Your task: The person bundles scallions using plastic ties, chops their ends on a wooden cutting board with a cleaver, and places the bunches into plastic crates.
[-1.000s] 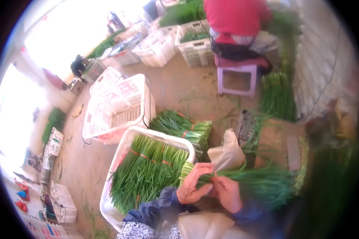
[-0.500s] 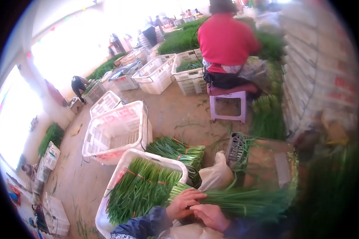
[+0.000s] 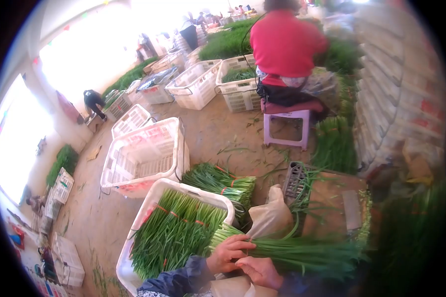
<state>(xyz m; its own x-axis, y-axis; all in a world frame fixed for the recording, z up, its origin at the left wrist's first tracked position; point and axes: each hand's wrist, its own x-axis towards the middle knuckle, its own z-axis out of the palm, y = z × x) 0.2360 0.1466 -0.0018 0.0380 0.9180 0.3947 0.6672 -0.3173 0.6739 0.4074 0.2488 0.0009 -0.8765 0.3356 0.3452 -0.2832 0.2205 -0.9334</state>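
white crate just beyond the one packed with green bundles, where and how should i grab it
I'd take the white crate by its left and right rims, one hand each, from above: it stands upright, and its open top leaves those edges free to hook fingers over. The near right corner looks tight, with the filled crate close by.
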